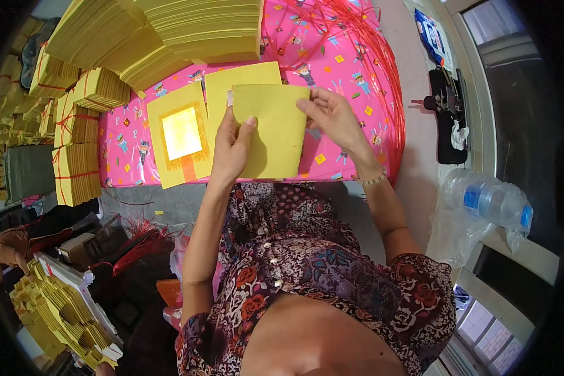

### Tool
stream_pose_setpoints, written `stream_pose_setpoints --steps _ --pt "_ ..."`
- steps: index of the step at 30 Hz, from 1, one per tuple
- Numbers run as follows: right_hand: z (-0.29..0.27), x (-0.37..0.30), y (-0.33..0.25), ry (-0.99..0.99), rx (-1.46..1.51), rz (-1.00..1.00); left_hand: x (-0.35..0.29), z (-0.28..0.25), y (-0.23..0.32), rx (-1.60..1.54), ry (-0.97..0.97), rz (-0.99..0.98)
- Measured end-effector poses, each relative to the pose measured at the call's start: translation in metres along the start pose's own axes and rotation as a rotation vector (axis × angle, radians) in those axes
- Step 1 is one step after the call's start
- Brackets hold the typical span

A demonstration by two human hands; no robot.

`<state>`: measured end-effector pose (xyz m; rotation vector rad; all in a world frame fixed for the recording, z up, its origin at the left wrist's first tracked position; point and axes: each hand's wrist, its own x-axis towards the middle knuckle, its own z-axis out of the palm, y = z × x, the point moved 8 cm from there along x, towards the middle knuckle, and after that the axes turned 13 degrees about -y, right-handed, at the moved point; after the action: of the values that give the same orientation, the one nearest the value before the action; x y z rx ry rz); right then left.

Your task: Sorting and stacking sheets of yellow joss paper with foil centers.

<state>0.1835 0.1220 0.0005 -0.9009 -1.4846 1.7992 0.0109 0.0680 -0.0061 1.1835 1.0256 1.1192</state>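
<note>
- yellow paper [272, 135] is held in both hands over the near edge of the pink patterned cover [124, 139] (whether one sheet or several, cannot be told).
- its left edge is pinched by the left hand [234, 147], the thumb laid on the front and the fingers mostly hidden behind.
- its far right corner is pinched between thumb and fingers of the right hand [332, 119].
- just beyond, another yellow sheet [247, 74] is partly covered by the held paper.
- to the left, a yellow sheet with a bright square [183, 133] is laid flat, the square framed in orange.
- tall yellow stacks [200, 31] are set at the far left, with bundles [77, 125] tied in red beside them.
- red strips [376, 44] are strewn at the far right.
</note>
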Motion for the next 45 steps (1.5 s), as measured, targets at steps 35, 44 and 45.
stream_pose_setpoints --steps 35,44,45 --pt "-0.142 -0.083 0.080 0.568 -0.427 0.116 -0.050 -0.019 0.023 0.917 -0.271 -0.050" --pt "-0.066 -0.076 -0.004 0.601 -1.411 -0.202 -0.060 -0.017 0.009 1.039 -0.282 -0.021" --pt "-0.052 -0.074 -0.015 0.569 -1.351 -0.312 -0.060 -0.018 0.010 1.038 -0.280 -0.026"
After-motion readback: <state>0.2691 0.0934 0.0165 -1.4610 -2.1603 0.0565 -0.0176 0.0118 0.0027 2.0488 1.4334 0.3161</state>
